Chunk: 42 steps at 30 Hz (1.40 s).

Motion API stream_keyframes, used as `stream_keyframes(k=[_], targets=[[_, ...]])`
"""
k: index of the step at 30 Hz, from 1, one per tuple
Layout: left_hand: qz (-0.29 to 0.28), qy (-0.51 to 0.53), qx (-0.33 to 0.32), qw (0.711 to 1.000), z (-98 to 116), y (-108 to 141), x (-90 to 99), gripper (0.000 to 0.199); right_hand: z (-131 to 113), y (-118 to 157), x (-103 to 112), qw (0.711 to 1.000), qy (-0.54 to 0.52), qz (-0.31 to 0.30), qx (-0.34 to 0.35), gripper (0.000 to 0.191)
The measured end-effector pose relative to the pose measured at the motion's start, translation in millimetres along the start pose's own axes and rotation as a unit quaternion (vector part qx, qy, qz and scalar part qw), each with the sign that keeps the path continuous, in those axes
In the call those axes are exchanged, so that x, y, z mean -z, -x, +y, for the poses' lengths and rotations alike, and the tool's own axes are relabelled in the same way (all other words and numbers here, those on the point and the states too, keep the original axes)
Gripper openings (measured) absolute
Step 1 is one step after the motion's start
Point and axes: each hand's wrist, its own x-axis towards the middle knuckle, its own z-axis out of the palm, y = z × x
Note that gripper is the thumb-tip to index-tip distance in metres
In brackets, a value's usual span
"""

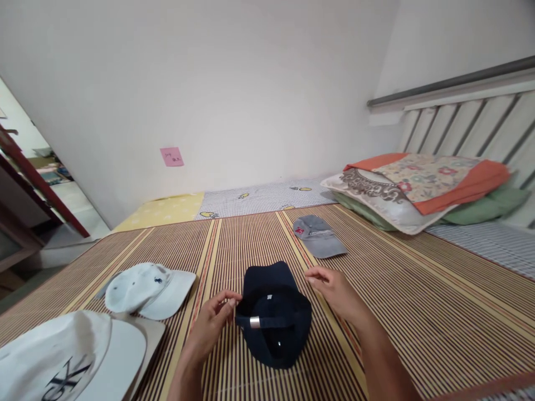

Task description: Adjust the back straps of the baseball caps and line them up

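Observation:
A dark navy cap [278,334] lies upside down on the striped mat [234,239], its brim pointing away and its strap with a metal buckle showing. My left hand [215,320] is at the cap's left edge, fingers curved with a gap to the thumb; fingertips seem to touch or nearly touch the rim. On the right, my right hand [332,287] hovers beside the brim, apart from the cap, with nothing in it. Beyond it rests a grey cap [318,236] with a red mark.
At the left lie a white cap with a small logo [148,289] and a larger white cap with letters [62,356], with another brim under it. Stacked pillows [434,178] are at the back right near a white railing [472,128]. A pink note [171,156] is on the wall.

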Motion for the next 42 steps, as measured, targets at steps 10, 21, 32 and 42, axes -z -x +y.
stream_keyframes(k=[10, 21, 32, 42], targets=[[0.032, -0.056, 0.031, 0.997, -23, -6, -2.8, 0.047, 27, -1, -7, 0.999, 0.027, -0.033, -0.008, 0.029], [-0.069, -0.075, 0.026, 0.994, -21, -4, -11.6, 0.052, 23, 4, -10, 0.984, -0.005, -0.172, -0.041, 0.038], [-0.024, -0.116, -0.010, 0.993, -22, -7, -9.3, 0.031, 26, 1, -15, 0.989, 0.049, -0.138, 0.018, 0.036], [-0.073, -0.103, -0.005, 0.992, 37, 12, -0.9, 0.032, -51, 21, -2, 0.983, -0.024, -0.184, -0.016, 0.028]])
